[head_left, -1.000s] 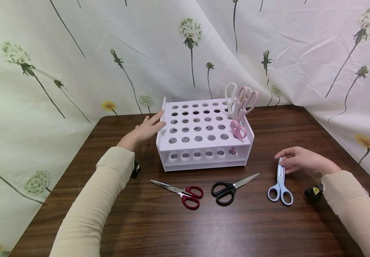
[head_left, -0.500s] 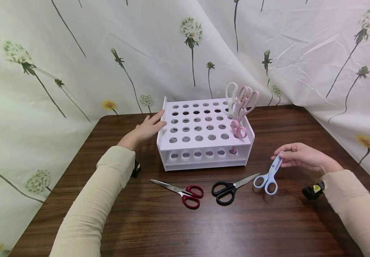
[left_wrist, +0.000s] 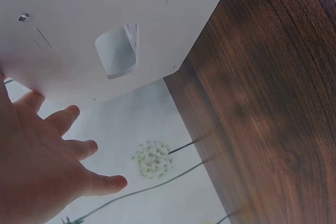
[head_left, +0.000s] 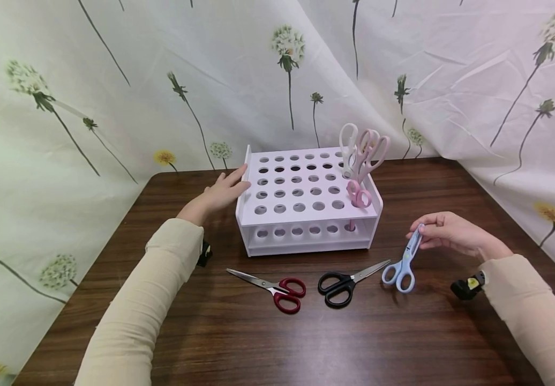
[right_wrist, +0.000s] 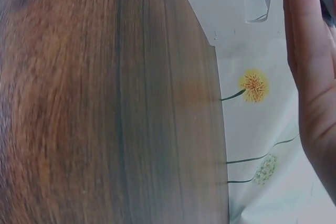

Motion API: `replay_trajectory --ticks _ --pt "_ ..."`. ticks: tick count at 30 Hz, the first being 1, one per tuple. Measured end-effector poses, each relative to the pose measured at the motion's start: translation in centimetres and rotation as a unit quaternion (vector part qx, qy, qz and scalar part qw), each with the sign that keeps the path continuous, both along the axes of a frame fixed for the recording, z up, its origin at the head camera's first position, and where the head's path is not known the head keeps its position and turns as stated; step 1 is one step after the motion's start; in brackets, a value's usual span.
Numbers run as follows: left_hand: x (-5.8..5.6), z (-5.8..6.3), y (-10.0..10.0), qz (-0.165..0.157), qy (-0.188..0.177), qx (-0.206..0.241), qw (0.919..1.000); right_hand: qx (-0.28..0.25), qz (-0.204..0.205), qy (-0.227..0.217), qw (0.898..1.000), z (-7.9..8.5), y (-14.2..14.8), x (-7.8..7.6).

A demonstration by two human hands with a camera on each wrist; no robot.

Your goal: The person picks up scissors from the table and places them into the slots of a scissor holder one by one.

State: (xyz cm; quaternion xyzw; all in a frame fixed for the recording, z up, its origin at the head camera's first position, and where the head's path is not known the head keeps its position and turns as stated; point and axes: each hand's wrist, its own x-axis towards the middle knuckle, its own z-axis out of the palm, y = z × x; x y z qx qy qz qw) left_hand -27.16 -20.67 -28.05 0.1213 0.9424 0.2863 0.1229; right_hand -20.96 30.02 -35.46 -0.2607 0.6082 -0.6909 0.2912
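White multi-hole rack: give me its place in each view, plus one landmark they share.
Head: the white multi-hole rack is near the center, between the left hand and right hand.
Left wrist: upper left; its left side panel with a cutout.
Right wrist: upper right; its right side panel with a cutout.
Shared landmark: the wood-grain table.

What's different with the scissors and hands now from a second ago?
The blue scissors turned, their loops swinging left toward the black scissors; the right hand pinches the blade end. The left hand stayed against the white rack; the red scissors and black scissors stayed put.
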Motion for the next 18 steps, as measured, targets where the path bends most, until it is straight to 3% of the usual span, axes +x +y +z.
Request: replay_trajectory --ticks 6,18 --pt "0.1 0.1 0.1 -0.001 0.001 -0.001 1.0 0.009 0.001 0.022 1.0 0.4 -0.4 0.1" --pt "0.0 -0.1 0.0 -0.001 0.003 0.003 1.0 -0.038 0.014 0.019 0.999 1.3 -1.6 0.6"
